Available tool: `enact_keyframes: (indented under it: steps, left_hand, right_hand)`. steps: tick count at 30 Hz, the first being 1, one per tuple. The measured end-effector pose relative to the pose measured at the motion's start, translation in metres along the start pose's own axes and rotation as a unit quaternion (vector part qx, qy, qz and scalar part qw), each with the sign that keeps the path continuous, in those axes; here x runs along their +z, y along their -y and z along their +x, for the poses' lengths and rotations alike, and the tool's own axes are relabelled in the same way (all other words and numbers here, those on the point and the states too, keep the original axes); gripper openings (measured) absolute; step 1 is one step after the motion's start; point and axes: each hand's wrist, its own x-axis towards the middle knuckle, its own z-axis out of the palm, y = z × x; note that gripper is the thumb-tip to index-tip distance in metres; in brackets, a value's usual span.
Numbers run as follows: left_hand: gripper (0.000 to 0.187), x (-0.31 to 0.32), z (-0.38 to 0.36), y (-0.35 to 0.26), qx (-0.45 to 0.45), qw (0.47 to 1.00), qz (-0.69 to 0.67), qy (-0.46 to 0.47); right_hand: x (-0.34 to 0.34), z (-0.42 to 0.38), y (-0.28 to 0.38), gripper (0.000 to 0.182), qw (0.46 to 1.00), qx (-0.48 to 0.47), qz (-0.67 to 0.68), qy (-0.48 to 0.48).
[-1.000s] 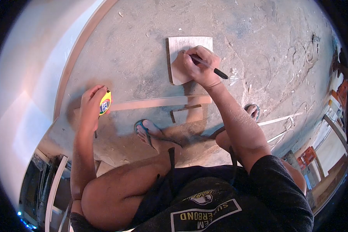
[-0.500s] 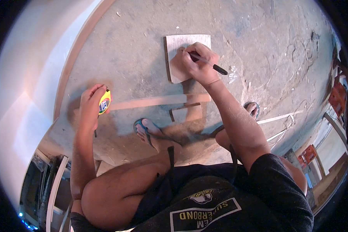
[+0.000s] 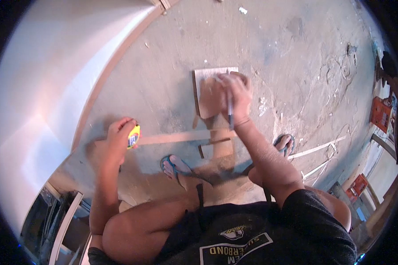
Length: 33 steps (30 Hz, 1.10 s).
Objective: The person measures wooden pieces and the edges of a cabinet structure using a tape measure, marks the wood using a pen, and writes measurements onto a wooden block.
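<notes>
My left hand (image 3: 119,136) is closed around a yellow tape measure (image 3: 135,134) above the left part of a long thin wooden strip (image 3: 177,137). A pen (image 3: 230,106) is in my right hand (image 3: 239,97), which is smeared by motion; the pen lies along the palm toward the wrist. This hand hovers over the right side of a small pale board (image 3: 203,95) on the floor. Faint dark marks showed on the board earlier; the hand and its shadow now cover much of it. A short wood offcut (image 3: 220,149) rests below the strip.
My sandalled feet (image 3: 174,165) are just below the strip. A white panel with a wooden edge (image 3: 106,73) curves along the left. Thin pale strips (image 3: 314,150) and loose string lie at right, near orange objects (image 3: 381,115). Debris dots the rough floor (image 3: 269,39).
The view has shifted, so everything sits lower. My right hand has turned and the pen has swung from slanting outward to upright along the palm. My left hand keeps the tape measure.
</notes>
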Motion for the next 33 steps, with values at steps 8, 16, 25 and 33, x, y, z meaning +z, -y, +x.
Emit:
enact_keyframes:
  steps: [8,16,25,33]
  left_hand:
    - [0.022,0.003,-0.005,-0.010,0.035,0.998,0.005,0.048]
    - [0.022,0.006,-0.017,-0.013,0.015,0.997,0.028,0.067]
    - [0.022,0.010,-0.027,-0.016,0.033,0.996,0.018,0.084]
    - [0.025,0.014,-0.029,-0.010,0.076,0.992,0.039,0.095]
  right_hand:
    - [0.012,-0.005,0.037,0.074,0.975,0.069,-0.119,0.176]
    - [-0.004,0.005,0.010,0.075,0.979,0.040,-0.107,0.167]
    - [-0.014,0.003,0.013,0.074,0.980,0.040,-0.098,0.169]
    - [-0.015,0.010,0.051,0.046,0.998,-0.002,-0.015,0.061]
